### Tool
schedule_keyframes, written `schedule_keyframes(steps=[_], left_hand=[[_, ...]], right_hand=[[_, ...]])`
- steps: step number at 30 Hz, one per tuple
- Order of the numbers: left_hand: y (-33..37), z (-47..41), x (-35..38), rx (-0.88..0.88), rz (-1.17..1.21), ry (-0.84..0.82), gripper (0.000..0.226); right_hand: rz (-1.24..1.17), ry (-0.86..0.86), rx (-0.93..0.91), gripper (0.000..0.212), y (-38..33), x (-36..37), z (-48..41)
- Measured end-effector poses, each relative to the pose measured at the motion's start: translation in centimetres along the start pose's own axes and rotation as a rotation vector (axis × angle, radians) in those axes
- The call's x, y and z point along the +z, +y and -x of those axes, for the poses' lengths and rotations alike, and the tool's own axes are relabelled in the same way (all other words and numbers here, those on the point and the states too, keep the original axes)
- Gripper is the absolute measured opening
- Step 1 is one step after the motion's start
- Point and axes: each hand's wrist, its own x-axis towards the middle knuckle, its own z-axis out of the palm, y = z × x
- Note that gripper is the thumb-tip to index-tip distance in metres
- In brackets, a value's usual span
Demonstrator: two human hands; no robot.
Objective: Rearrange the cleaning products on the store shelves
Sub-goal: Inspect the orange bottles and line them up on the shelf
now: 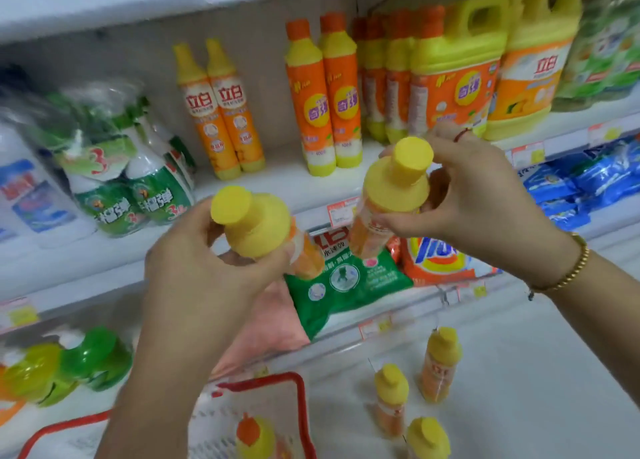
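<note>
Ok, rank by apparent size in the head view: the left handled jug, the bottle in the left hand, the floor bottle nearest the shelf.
1. Left handled jug.
2. Bottle in the left hand, enlarged by nearness to the camera.
3. The floor bottle; seemingly the same product, farther off.

A red-rimmed basket (300, 406) sits lowest in view, price tags (341, 212) higher up.

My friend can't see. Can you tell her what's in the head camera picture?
The left hand grips one yellow-capped orange bottle and the right hand grips a second bottle. Matching bottles, yellow jugs and green packs stand on the store shelf behind.
</note>
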Motion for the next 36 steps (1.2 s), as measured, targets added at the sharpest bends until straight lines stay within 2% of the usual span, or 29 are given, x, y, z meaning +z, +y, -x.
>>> schedule_keyframes(steps=[3,6,8,12,15,18,21,24,27,32,34,36], left_hand=[[2.4,-3.6,-3.0,0.134,0.08,0.087,0.061],[2.3,-8.2,-4.8,0.216,0.005,0.091,0.047],[1.3,-11.5,-5.3,0.221,-0.085,0.06,0.043],[-1.7,-16.8,-5.7,0.152,-0.136,-0.05,0.043],[-3.3,-19.0,-5.7,0.125,-0.125,-0.08,0.04],[-4.4,-20.5,-5.1,0.117,-0.106,-0.092,0.024],[-5.5,-21.5,-4.1,0.096,-0.028,-0.076,0.022],[-6.4,-21.9,-2.9,0.082,0.039,-0.032,0.025],[-7.7,-21.4,-1.5,0.056,0.017,-0.071,0.035],[-11.0,-18.6,-0.2,-0.152,-0.051,-0.191,0.067],[-12.2,-17.5,0.1,-0.208,-0.061,-0.221,0.067],[-12.9,-17.1,0.4,-0.24,-0.047,-0.17,0.062]], right_hand=[[-0.072,0.126,-0.125,0.049,-2.1,-0.2,-4.2],[-0.108,0.175,-0.146,0.055,-2.9,1.9,-8.7],[-0.098,0.119,-0.126,0.052,-2.9,3.9,-11.7],[0.012,-0.049,-0.113,0.043,-2.5,7.8,-16.1],[0.027,-0.111,-0.086,0.037,-1.9,9.8,-17.8],[-0.203,-0.151,0.022,0.03,-1.3,11.0,-19.1],[-0.359,-0.179,0.117,0.031,-0.8,12.1,-20.4],[-0.343,-0.186,0.156,0.034,0.5,14.5,-20.8],[-0.24,-0.246,0.183,0.045,2.1,17.9,-19.5],[-0.232,-0.324,0.229,0.045,3.7,20.9,-16.0],[-0.301,-0.347,0.273,0.044,4.1,21.2,-15.3],[-0.31,-0.353,0.291,0.043,4.1,21.3,-15.4]])
